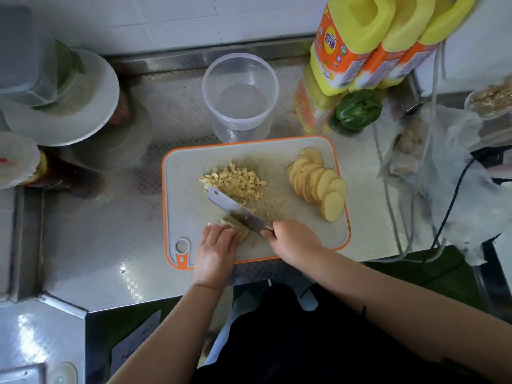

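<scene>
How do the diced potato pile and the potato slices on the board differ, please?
The diced pile is small cubes; the slices are broad rounds. The diced pile lies loose mid-board; the slices overlap in a row near its right edge. Both are pale yellow potato on the cutting board.
</scene>
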A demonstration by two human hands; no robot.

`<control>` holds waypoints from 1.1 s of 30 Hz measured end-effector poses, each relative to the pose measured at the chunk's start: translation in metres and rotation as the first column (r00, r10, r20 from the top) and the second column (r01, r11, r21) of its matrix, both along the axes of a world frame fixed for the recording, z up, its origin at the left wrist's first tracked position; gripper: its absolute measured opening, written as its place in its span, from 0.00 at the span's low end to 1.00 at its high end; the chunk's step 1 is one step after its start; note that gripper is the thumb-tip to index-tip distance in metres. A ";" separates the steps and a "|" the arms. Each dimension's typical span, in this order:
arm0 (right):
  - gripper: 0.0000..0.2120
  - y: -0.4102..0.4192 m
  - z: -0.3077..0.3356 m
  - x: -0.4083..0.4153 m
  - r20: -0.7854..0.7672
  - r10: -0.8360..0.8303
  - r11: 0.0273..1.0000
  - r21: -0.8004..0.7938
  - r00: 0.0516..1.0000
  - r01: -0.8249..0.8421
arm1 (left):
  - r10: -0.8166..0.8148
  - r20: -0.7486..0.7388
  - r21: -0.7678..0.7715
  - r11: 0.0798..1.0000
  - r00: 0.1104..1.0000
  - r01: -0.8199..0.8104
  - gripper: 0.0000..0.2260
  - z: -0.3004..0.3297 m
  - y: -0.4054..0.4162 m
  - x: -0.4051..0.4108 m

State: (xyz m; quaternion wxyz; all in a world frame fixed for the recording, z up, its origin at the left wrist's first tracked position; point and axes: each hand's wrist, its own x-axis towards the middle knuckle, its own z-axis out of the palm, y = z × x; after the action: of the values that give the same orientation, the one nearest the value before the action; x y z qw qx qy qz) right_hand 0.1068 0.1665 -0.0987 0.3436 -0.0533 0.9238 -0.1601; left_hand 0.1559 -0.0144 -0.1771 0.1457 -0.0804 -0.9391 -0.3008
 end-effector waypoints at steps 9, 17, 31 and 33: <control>0.15 -0.004 0.024 0.019 -0.242 0.248 0.967 0.124 0.938 -0.224 | 0.017 0.033 -0.064 0.998 0.999 -0.015 0.10 0.007 -0.005 0.002; 0.10 -0.007 0.009 0.019 -0.222 0.313 0.940 0.211 0.923 -0.268 | 0.047 0.061 -0.019 0.999 0.997 -0.046 0.09 0.004 -0.002 -0.002; 0.17 0.001 -0.001 -0.004 0.092 -0.033 0.999 -0.034 0.995 0.036 | 0.035 0.017 -0.033 0.999 0.999 -0.035 0.07 0.002 -0.003 0.001; 0.17 0.002 0.004 -0.002 0.038 0.001 1.000 -0.018 0.999 -0.001 | 0.026 0.005 -0.051 0.998 1.000 -0.026 0.04 0.005 -0.003 0.001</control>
State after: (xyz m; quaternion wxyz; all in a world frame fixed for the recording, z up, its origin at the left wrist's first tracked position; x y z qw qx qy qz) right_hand 0.1044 0.1687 -0.0943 0.3606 -0.0538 0.9157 -0.1691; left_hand 0.1566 -0.0175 -0.1719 0.1449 -0.0710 -0.9477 -0.2753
